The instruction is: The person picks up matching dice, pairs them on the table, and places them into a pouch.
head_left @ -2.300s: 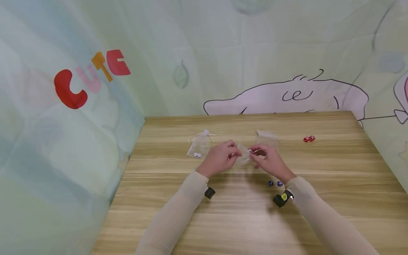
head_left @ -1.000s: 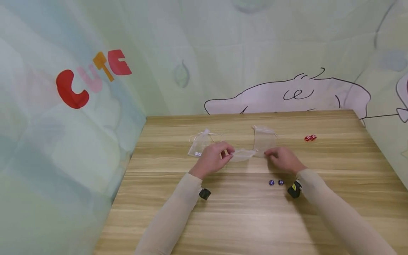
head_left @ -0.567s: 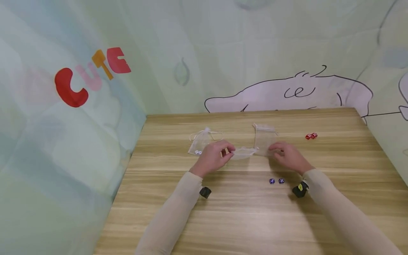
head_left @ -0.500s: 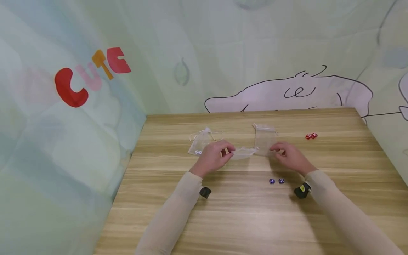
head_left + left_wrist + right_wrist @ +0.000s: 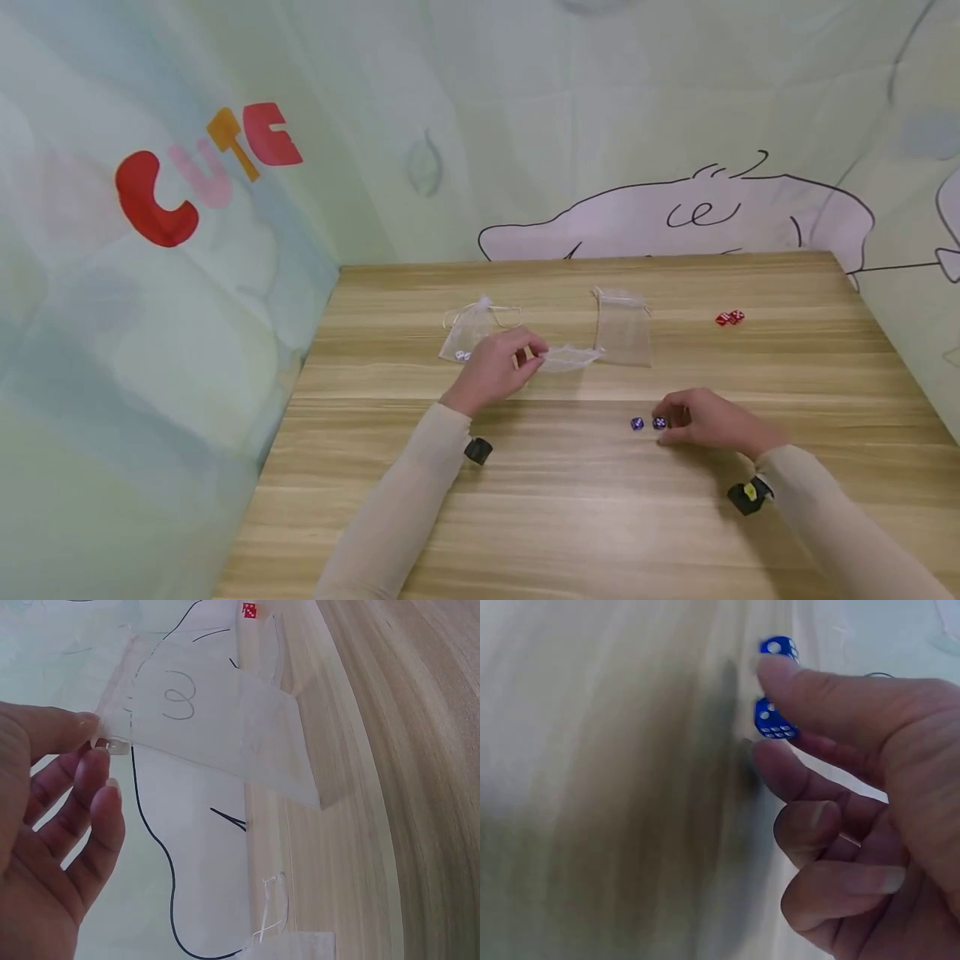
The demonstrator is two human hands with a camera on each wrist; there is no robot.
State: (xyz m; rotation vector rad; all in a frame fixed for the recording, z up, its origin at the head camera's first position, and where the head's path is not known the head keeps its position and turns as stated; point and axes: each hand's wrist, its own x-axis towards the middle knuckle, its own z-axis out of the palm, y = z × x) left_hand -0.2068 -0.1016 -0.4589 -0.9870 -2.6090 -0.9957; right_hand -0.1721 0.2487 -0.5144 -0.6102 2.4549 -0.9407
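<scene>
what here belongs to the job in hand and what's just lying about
Apparently in use:
raised sheer white mesh pouch, pinched by the left hand
two blue cube dice, one at the right hand's fingers

Apparently lying about:
flat white mesh pouch
gathered white mesh pouch with white cube dice
red cube dice

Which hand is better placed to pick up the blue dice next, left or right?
Most likely the right hand: its parted fingers flank one blue die, with the other blue die close by. The left hand is farther off and occupied, pinching a sheer bag.
</scene>
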